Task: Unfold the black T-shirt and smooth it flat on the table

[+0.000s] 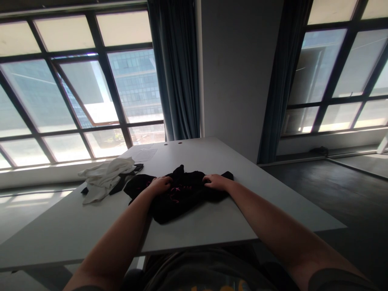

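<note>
A black garment (178, 202) with pink lettering and a small star lies rumpled on the white table in front of me; its exact cut is hard to make out in the dim light. On its left part rests my left hand (160, 185), the fingers curled into the cloth. My right hand (215, 182) grips the fabric near the upper right side, fingertips bent down into it. One dark end of the garment sticks out beyond the right wrist, and another bit of cloth stands up between the hands at the far edge.
A heap of white clothing (104, 176) lies on the table's left side, with dark cloth (121, 182) partly under it. Behind it is a sheet of paper (145, 154). The white table (212, 230) reaches to a grey pillar (239, 81) and blue curtain (178, 72).
</note>
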`<state>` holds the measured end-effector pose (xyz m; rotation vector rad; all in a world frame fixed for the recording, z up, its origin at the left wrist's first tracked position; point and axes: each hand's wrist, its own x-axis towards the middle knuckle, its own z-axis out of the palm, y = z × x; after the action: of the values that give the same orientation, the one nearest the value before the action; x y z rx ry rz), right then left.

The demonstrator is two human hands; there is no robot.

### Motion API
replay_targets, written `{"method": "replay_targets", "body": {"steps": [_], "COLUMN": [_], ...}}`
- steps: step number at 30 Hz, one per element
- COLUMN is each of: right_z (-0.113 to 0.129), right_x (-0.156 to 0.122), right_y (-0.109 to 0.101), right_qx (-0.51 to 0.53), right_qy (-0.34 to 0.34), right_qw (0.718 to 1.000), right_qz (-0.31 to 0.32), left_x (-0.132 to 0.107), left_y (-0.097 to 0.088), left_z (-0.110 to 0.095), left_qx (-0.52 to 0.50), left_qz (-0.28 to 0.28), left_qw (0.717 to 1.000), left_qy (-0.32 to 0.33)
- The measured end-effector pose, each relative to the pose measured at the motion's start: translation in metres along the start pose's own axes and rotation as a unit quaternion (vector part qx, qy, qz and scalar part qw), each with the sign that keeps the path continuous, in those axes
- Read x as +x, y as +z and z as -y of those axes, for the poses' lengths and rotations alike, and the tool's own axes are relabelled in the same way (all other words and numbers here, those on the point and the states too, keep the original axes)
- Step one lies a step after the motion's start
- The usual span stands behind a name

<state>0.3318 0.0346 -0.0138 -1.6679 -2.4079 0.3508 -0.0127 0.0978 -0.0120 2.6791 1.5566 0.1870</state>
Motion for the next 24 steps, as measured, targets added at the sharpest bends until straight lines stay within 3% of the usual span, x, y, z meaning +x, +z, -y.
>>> {"method": "replay_targets", "body": {"steps": [14,20,24], "right_z": [0.009,-0.005,-0.017], "right_x": [-0.01,-0.013,-0.012], "right_y": [-0.011,-0.027,-0.031], "right_qx": [-0.089,-0.124,-0.082], "right_qy": [0.054,0.119,0.134], "right_qw": [0.994,0.984,0.987], "right_qz": [-0.019,-0.041,0.046], "left_x": [0.004,0.003,0.002], "left_y": [0.002,0.001,0.002], "left_z": [-0.001,-0.001,-0.001], "left_qx": [0.016,0.022,0.025], "left_qz": [-0.005,0.003,0.0], "left_qw": [0.999,0.999,0.999], "left_qy": [-0.042,-0.042,-0.041]}}
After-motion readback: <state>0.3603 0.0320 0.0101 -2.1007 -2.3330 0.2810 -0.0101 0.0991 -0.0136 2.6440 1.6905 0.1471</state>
